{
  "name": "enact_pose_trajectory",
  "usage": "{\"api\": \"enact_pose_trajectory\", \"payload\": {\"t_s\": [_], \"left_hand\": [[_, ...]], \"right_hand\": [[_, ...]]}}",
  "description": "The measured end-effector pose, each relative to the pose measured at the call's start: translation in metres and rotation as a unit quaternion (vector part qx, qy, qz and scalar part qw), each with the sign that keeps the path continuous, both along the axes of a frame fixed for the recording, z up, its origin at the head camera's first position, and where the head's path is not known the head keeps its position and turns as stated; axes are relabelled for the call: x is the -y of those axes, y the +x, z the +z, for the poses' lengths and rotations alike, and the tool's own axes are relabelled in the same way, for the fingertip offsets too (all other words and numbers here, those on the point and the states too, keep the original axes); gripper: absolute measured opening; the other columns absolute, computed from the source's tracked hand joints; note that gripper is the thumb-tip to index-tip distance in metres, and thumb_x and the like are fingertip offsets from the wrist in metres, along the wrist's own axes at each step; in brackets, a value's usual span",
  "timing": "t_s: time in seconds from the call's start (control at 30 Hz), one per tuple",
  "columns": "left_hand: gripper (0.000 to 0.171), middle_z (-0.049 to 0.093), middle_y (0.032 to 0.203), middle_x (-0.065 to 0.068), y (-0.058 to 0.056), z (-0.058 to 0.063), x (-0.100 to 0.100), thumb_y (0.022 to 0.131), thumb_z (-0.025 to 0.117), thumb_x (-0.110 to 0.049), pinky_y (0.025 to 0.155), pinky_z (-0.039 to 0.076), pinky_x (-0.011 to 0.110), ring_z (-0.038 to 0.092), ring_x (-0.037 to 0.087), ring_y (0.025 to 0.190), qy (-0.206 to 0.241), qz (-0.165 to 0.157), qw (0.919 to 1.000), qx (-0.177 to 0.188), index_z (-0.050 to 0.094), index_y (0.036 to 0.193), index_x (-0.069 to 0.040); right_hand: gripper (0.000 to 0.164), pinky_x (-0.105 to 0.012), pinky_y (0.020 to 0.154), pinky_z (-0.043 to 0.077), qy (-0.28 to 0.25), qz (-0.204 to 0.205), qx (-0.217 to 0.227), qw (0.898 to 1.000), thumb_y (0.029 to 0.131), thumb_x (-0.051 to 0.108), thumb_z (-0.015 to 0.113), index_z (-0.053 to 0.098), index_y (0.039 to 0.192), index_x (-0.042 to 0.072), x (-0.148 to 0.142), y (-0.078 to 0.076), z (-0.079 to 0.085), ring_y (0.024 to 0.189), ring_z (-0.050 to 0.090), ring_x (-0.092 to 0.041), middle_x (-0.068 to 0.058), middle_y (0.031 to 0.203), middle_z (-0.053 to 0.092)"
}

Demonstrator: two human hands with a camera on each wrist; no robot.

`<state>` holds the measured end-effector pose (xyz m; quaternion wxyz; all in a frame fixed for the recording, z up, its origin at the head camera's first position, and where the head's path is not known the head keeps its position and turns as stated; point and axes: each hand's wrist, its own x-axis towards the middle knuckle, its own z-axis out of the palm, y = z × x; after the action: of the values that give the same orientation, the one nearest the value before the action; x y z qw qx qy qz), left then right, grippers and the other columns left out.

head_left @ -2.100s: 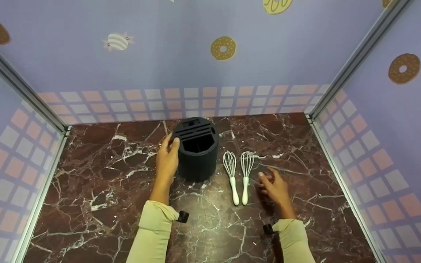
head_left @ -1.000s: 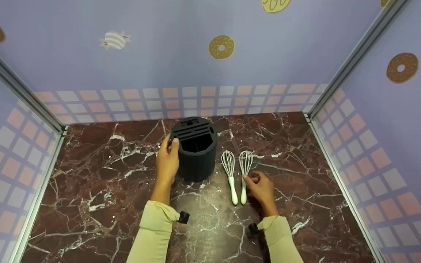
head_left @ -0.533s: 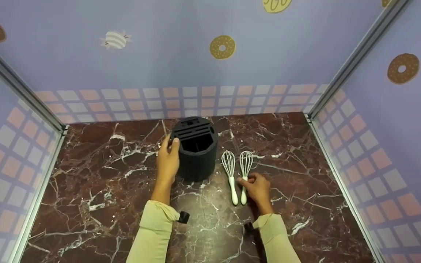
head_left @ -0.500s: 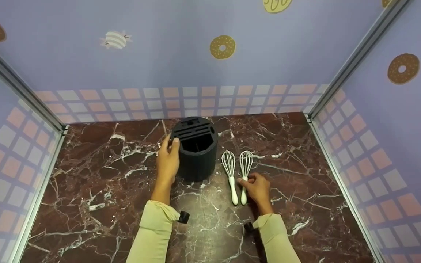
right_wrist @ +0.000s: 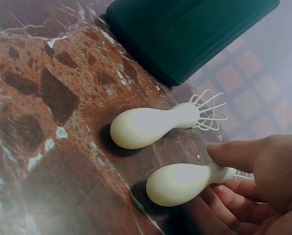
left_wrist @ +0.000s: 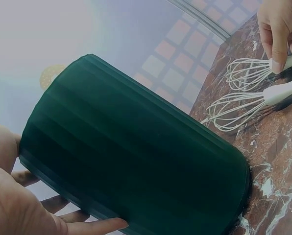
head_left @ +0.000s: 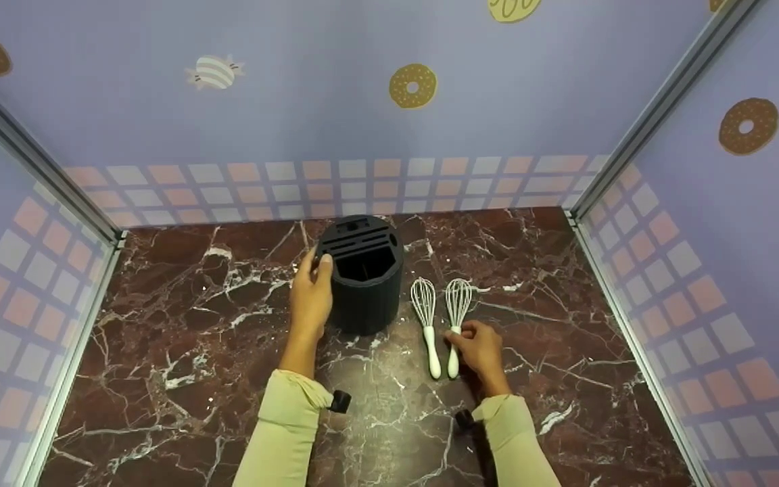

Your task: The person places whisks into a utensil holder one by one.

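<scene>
A black ribbed cylindrical utensil holder (head_left: 366,308) stands upright on the marble-look table, with slots and a larger opening in its top. My left hand (head_left: 311,297) touches its left side near the rim; the fingers (left_wrist: 99,226) lie spread and fairly straight against the wall. Two whisks with white handles lie side by side to the holder's right. With thumb and fingers, my right hand (head_left: 481,348) pinches the upper handle of the right whisk (right_wrist: 178,185), which still lies on the table. The left whisk (head_left: 429,331) is untouched between that one and the holder.
Patterned lilac panels (head_left: 281,122) close off the back and both sides, joined by grey metal rails (head_left: 660,101). The dark red marble-look tabletop (head_left: 180,325) runs up to them. A small black device (head_left: 340,402) is worn at each wrist.
My right hand has moved left from beside the whisks and now pinches the right whisk's handle. The left hand, the holder and the left whisk have stayed in place.
</scene>
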<state>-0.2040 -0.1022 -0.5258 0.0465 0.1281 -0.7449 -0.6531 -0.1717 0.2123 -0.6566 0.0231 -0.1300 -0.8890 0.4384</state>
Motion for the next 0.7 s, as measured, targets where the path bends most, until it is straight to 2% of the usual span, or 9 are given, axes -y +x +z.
{"api": "enact_pose_trajectory", "payload": {"t_s": [0.13, 0.3, 0.57, 0.63, 0.7], "left_hand": [[0.056, 0.047, 0.156, 0.011, -0.001, 0.000, 0.000, 0.107, 0.049, -0.044, 0.117, 0.041, 0.048, 0.047, 0.031, 0.144, 0.000, 0.003, 1.0000, -0.002, 0.041, 0.157, -0.020], [0.056, 0.047, 0.157, 0.011, -0.001, -0.002, 0.001, 0.107, 0.049, -0.046, 0.117, 0.041, 0.049, 0.047, 0.031, 0.144, 0.002, 0.001, 1.0000, -0.002, 0.042, 0.157, -0.022], [0.058, 0.043, 0.159, 0.011, -0.002, -0.004, 0.002, 0.106, 0.048, -0.049, 0.118, 0.040, 0.050, 0.043, 0.033, 0.146, -0.004, -0.007, 1.0000, 0.004, 0.040, 0.158, -0.023], [0.059, 0.042, 0.160, 0.011, -0.002, -0.004, 0.002, 0.106, 0.047, -0.049, 0.119, 0.039, 0.050, 0.042, 0.033, 0.147, -0.005, -0.008, 0.9999, 0.005, 0.039, 0.158, -0.023], [0.059, 0.043, 0.160, 0.011, -0.002, -0.003, 0.002, 0.106, 0.047, -0.049, 0.119, 0.039, 0.050, 0.042, 0.034, 0.147, -0.008, -0.009, 0.9999, 0.004, 0.039, 0.158, -0.022]], "right_hand": [[0.031, -0.027, 0.065, 0.054, -0.027, -0.002, 0.015, 1.000, 0.084, 0.028, 0.085, 0.076, 0.102, 0.004, -0.003, 0.000, 0.002, 0.076, 0.071, -0.018, -0.010, 0.090, 0.079], [0.032, -0.025, 0.058, 0.055, -0.092, -0.004, 0.029, 0.995, 0.085, 0.023, 0.085, 0.074, 0.106, 0.001, -0.005, 0.000, 0.004, 0.071, 0.070, -0.013, -0.013, 0.093, 0.079], [0.032, -0.032, 0.057, 0.061, -0.198, -0.010, 0.057, 0.978, 0.086, 0.016, 0.083, 0.071, 0.110, 0.000, -0.003, -0.003, 0.010, 0.069, 0.071, -0.014, -0.012, 0.094, 0.078], [0.032, -0.033, 0.057, 0.061, -0.212, -0.009, 0.056, 0.976, 0.086, 0.015, 0.083, 0.071, 0.111, -0.001, -0.003, -0.005, 0.012, 0.069, 0.071, -0.015, -0.012, 0.095, 0.078], [0.032, -0.031, 0.057, 0.061, -0.207, -0.006, 0.048, 0.977, 0.086, 0.015, 0.083, 0.071, 0.110, -0.001, -0.002, -0.006, 0.015, 0.070, 0.071, -0.015, -0.013, 0.096, 0.078]]}}
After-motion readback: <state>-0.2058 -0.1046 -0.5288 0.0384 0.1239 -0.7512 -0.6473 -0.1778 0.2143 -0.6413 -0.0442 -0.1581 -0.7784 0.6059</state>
